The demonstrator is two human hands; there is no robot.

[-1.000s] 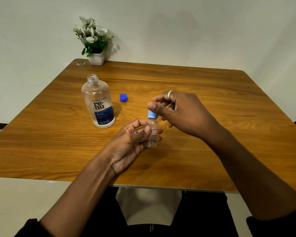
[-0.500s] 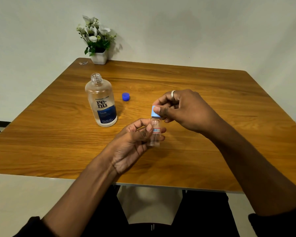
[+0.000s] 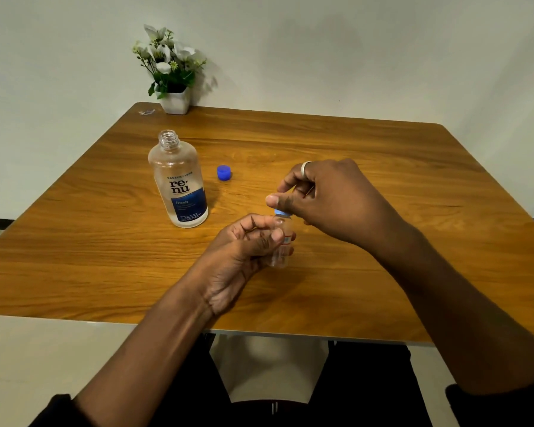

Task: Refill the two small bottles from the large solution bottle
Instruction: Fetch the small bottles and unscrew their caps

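We are viewing a wooden table (image 3: 383, 180) on which a refill is being prepared. The left hand (image 3: 247, 241) is gripping the small bottle (image 3: 282, 252) round its middle, fingers and thumb curled closed on the clear body, and is holding it upright near the table's centre; whether its base is touching the wood we cannot tell. We are reading this grip as a brace: it is stopping the body from turning while the top is being worked. The right hand (image 3: 327, 195), wearing a ring (image 3: 305, 167), is arching over the bottle from above, its thumb and curled fingers pinching together on the light-blue cap (image 3: 281, 212), which is sitting on the neck. Whether the cap is being loosened or tightened we cannot tell, nor how much liquid the small bottle is holding. The large solution bottle (image 3: 179, 183) is standing upright to the left, well apart from both hands, its mouth open and its label facing us; a dark-blue cap (image 3: 224, 173), presumably its own, is lying on the table near it, on the right. We are taking this as readiness for pouring: the source is waiting opened, within reach yet out of the hands' way. The second small bottle is not showing anywhere in view. At the far edge a pot of flowers (image 3: 174, 101) is standing against the wall.
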